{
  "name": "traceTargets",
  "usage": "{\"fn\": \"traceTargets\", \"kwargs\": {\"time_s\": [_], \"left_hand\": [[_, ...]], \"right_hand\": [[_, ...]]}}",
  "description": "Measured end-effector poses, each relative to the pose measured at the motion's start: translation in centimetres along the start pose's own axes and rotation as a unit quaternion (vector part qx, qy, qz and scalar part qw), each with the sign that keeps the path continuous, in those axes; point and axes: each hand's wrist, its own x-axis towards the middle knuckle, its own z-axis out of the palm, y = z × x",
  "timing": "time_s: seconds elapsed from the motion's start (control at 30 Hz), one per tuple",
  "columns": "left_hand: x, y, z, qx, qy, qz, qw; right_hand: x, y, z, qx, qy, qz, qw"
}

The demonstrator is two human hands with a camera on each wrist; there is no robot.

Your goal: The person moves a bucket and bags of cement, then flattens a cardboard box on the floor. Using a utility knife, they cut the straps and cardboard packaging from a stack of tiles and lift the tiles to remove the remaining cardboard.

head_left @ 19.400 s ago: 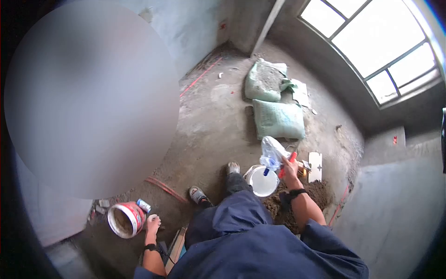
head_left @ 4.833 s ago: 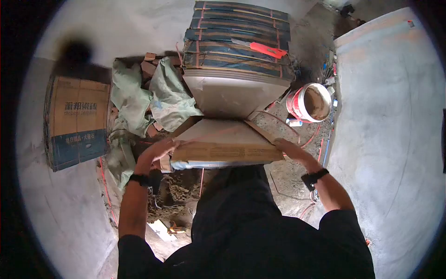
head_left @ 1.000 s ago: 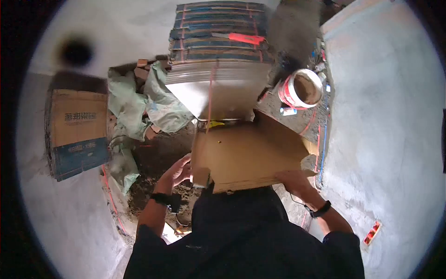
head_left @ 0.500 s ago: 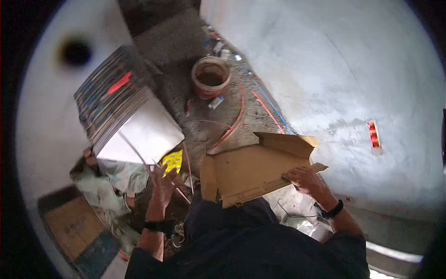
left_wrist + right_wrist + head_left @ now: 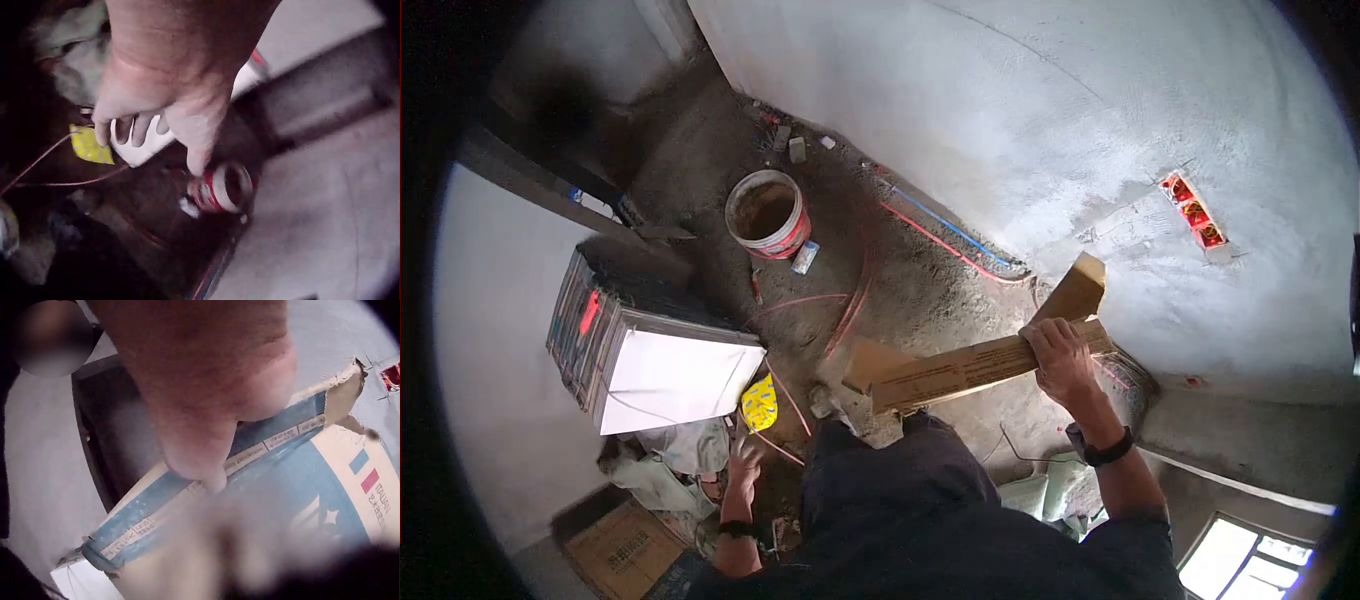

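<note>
My right hand grips the edge of a torn-open cardboard box panel, with its flaps sticking out. In the right wrist view, the thumb presses the blue printed side of this cardboard. My left hand holds nothing, its fingers loosely bent, low beside a yellow packet. In the left wrist view, the left hand hangs with thumb and fingers apart, overlapping a white tile face. The stack of tiles stands on edge just beyond the packet, its outer face bare and white.
A red-and-white bucket stands on the floor with a small can beside it. Red and blue pipes run along the wall base near a red socket box. Green sacks and a flat carton lie lower left.
The view has swung right. My right hand has carried the cardboard away from the tile stack, toward the right wall, and tipped it. My left hand has let go of the cardboard.
</note>
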Motion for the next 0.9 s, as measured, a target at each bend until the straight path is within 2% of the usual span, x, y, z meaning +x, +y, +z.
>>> {"fn": "traceTargets", "kwargs": {"time_s": [0.03,0.07,0.1,0.13,0.2,0.23,0.27,0.33,0.37,0.4,0.43,0.47,0.53,0.6,0.63,0.7,0.77,0.8,0.87,0.9], "left_hand": [[1.8,2.6,3.3,0.081,-0.042,0.143,0.985],[3.8,5.6,6.4,0.161,-0.082,0.28,0.943],[3.5,10.7,9.5,0.247,-0.104,0.271,0.924],[3.5,15.6,13.1,0.308,-0.121,0.364,0.871],[4.7,22.4,19.1,0.391,-0.192,0.438,0.786],[5.2,24.6,21.3,0.391,-0.195,0.439,0.786],[5.7,26.5,23.2,0.339,-0.265,0.438,0.789],[6.1,30.6,26.7,0.283,-0.336,0.433,0.787],[5.6,33.2,28.2,0.374,-0.393,0.384,0.747],[4.9,35.5,29.4,0.46,-0.445,0.329,0.695],[3.8,37.4,30.3,0.46,-0.449,0.326,0.693],[2.7,39.3,31.1,0.356,-0.509,0.31,0.719],[4.0,41.2,32.6,0.244,-0.566,0.288,0.733],[7.3,40.8,34.2,0.411,-0.449,0.469,0.64],[9.1,40.4,34.7,0.364,-0.416,0.538,0.636],[11.7,42.9,37.1,0.408,-0.398,0.519,0.637],[10.7,46.9,38.1,0.32,-0.274,0.615,0.667],[13.7,46.8,39.9,0.314,-0.253,0.647,0.647],[13.4,50.3,41.9,0.319,-0.168,0.706,0.609],[13.2,52.1,42.6,0.321,-0.171,0.707,0.606]], "right_hand": [[0.6,1.5,0.1,-0.001,0.034,-0.013,0.999],[1.3,2.7,-0.1,0.004,0.033,-0.015,0.999],[2.0,3.8,-0.5,0.005,0.053,-0.011,0.999],[2.7,4.4,-1.0,0.004,0.072,-0.005,0.997],[4.2,5.6,-2.4,0.031,0.078,0.01,0.996],[4.8,6.1,-3.4,0.042,0.096,0.016,0.994],[5.3,6.7,-3.8,0.051,0.114,0.021,0.992],[5.9,8.5,-4.5,0.081,0.158,0.037,0.983],[5.6,10.4,-3.9,0.19,0.181,0.062,0.963],[5.4,11.6,-3.9,0.205,0.186,0.086,0.957],[5.2,12.8,-3.9,0.219,0.192,0.109,0.95],[5.6,12.8,-4.9,0.141,0.18,0.13,0.965],[5.3,13.5,-5.8,0.041,0.117,0.17,0.978],[2.6,16.8,-4.3,-0.096,0.119,0.203,0.967],[1.8,17.6,-5.0,-0.07,0.044,0.27,0.959],[1.7,17.8,-6.0,-0.078,-0.006,0.264,0.961],[2.1,17.8,-6.1,-0.093,-0.033,0.258,0.961],[1.2,18.9,-5.1,-0.088,-0.048,0.267,0.958],[0.2,20.6,-2.5,-0.083,-0.061,0.281,0.954],[0.0,21.3,-0.8,-0.08,-0.047,0.326,0.941]]}}
